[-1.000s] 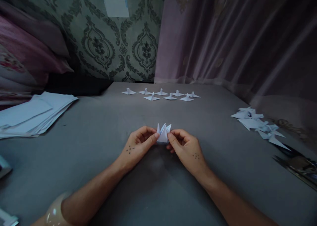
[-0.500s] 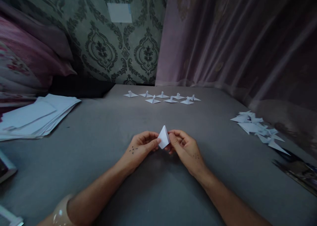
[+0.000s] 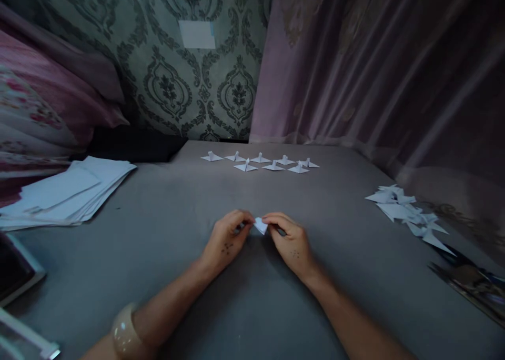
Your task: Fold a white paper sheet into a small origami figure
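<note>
A small folded white paper piece (image 3: 260, 226) is pinched between both my hands, low over the grey cloth surface (image 3: 252, 297). My left hand (image 3: 230, 237) grips its left side with fingertips closed. The fingers of my right hand (image 3: 287, 238) are curled on its right side. Most of the paper is hidden by my fingers. A pale bangle (image 3: 124, 332) sits on my left wrist.
Several finished folded paper figures (image 3: 258, 161) stand in rows at the far edge. A stack of white sheets (image 3: 67, 191) lies at left. A heap of paper offcuts (image 3: 408, 212) lies at right, with dark scissors-like objects (image 3: 469, 281) beyond. A curtain (image 3: 374, 70) and patterned wall (image 3: 189, 70) close the back.
The paper piece stood tall with spread points, then was turned and pressed down; now it lies low between my fingertips. Both hands moved slightly forward.
</note>
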Demonstrator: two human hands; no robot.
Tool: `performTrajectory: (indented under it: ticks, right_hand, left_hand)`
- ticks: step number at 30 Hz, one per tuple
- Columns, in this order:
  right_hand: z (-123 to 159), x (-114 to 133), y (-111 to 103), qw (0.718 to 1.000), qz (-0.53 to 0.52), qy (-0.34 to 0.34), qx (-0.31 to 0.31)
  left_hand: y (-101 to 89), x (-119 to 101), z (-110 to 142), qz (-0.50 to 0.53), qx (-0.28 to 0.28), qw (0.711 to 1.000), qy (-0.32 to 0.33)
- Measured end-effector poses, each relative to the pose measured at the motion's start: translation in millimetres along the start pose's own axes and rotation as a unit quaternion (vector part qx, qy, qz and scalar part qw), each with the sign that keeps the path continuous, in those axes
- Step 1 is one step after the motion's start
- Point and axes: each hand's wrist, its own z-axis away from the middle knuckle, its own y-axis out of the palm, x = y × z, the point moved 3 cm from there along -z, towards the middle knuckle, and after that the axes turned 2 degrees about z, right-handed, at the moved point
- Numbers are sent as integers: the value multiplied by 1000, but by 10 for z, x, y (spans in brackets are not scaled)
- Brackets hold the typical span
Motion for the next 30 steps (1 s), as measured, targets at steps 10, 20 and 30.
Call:
performTrajectory:
  ticks: [10, 20, 30]
  right_hand:
    - [84, 12, 43, 967, 208, -48, 141]
    - [21, -9, -73, 964, 207, -5, 165]
    - [-54, -64, -90, 964, 192, 12, 183]
  left_hand:
    - [120, 189, -26, -170, 88, 978, 85]
    - [-10, 182, -62, -110, 150, 982, 24]
    - [-60, 144, -144, -76, 200, 977, -11]
